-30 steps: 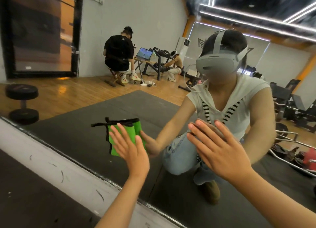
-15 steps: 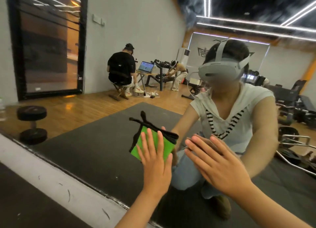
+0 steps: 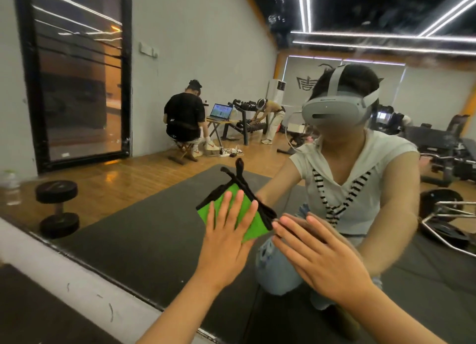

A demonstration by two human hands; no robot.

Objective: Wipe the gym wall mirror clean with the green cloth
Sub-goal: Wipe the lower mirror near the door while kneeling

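Observation:
The wall mirror fills most of the head view and reflects the gym. A folded green cloth with black edging lies flat against the glass near the centre. My left hand presses it there with straight, spread fingers, covering the cloth's lower left part. Just to the right, my right hand lies flat on the bare glass, fingers spread, its fingertips close to the cloth's right edge. My own reflection kneels behind both hands.
A white scuffed wall strip runs under the mirror's lower edge, with dark floor below it. A dumbbell and a water bottle show at the left. Reflected people and gym equipment appear farther back.
My left hand has slid the cloth to the right across the glass, close to my right hand. The cloth has turned clockwise. The view has tilted upward.

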